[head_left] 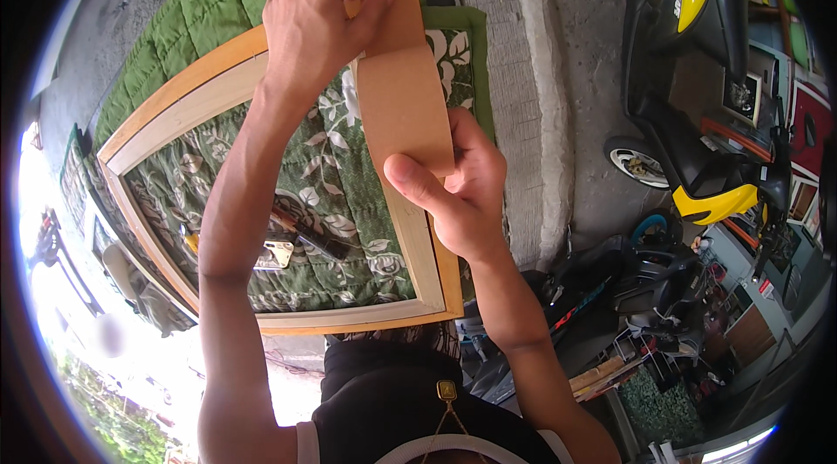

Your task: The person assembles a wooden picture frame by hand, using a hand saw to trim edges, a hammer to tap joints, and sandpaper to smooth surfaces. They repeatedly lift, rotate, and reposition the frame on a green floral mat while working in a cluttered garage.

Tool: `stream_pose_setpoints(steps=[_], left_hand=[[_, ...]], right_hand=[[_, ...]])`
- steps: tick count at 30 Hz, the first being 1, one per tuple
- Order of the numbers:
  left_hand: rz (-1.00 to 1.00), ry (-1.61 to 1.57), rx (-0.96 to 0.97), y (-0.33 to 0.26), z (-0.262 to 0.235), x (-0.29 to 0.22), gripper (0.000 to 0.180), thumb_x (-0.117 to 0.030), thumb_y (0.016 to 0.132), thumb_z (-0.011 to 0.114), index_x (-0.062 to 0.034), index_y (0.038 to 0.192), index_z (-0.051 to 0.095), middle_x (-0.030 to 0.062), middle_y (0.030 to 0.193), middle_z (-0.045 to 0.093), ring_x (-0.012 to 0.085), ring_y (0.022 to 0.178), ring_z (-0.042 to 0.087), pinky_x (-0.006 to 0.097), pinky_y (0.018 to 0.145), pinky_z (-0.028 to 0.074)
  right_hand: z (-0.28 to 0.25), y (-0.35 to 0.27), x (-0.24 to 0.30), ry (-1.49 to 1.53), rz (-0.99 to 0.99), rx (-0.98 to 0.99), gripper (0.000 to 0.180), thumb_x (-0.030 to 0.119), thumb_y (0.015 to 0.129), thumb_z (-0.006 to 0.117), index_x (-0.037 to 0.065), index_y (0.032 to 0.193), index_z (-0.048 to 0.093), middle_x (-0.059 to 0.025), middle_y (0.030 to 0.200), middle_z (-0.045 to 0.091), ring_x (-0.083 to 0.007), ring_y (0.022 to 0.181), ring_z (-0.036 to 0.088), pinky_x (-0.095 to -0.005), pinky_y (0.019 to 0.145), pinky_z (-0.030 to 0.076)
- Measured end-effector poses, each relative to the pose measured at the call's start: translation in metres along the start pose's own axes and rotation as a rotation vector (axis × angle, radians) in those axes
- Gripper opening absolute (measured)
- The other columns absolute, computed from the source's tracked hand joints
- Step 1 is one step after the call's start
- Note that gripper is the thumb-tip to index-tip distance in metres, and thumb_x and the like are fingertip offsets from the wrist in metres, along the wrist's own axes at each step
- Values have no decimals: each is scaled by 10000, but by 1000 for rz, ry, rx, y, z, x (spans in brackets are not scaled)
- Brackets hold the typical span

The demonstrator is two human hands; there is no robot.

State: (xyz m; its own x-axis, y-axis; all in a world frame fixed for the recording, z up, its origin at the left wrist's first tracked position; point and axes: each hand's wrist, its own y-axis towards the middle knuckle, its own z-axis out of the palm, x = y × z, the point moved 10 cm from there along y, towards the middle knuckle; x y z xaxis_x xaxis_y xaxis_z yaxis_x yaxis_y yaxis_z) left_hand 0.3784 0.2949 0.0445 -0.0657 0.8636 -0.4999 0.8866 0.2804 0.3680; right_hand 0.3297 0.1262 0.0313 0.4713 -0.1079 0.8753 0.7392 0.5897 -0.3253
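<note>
Brown, stiff paper tape (403, 107) runs as a wide strip between the person's two hands, lying along the right-hand side of a light wooden frame (179, 85). The left hand (318, 24) is closed over the strip's far end, fingers curled and pressing it down near the frame's upper corner. The right hand (466, 189) pinches the near end, thumb on top of the strip and fingers folded beneath it, so the tape stays taut above the frame's rail. Inside the frame shows a green floral quilt (323, 176), which also spreads beyond it at the top as a plain green quilted surface. On the quilt, within the frame, lie a dark hand tool (314, 237) and a small metal piece (275, 255). To the right, past a concrete kerb (540, 107), stands a yellow and black scooter (697, 72), with another parked vehicle lower down.
</note>
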Motion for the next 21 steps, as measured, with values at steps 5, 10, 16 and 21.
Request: stream_pose_setpoints(steps=[5,10,16,21], left_hand=[[-8,-22,-34,-2,-1,0,161,-225,736,739,-113,691,633,-1,656,578,222,652,568,365,626,455],[-12,-5,-32,-3,0,1,164,-229,735,741,-113,693,633,-5,659,581,218,664,573,369,638,454],[-10,47,-8,-3,1,-1,159,-255,745,741,-124,724,653,-2,684,580,210,693,573,363,662,439],[8,290,-45,0,-12,-20,213,-344,751,753,-145,781,683,-14,811,608,199,800,583,368,729,390]], right_hand=[[-1,0,1,-7,15,2,293,124,839,725,-13,1041,563,-58,915,655,-81,826,609,-229,715,480],[-1,0,1,-10,26,0,292,125,838,726,-15,1033,560,-59,910,651,-83,822,609,-229,712,482],[-2,0,0,-6,48,4,297,126,839,726,-15,1042,560,-60,915,651,-84,828,609,-230,714,483],[-2,2,-1,5,55,4,298,125,838,725,-14,1047,565,-58,914,653,-85,830,609,-232,721,482]])
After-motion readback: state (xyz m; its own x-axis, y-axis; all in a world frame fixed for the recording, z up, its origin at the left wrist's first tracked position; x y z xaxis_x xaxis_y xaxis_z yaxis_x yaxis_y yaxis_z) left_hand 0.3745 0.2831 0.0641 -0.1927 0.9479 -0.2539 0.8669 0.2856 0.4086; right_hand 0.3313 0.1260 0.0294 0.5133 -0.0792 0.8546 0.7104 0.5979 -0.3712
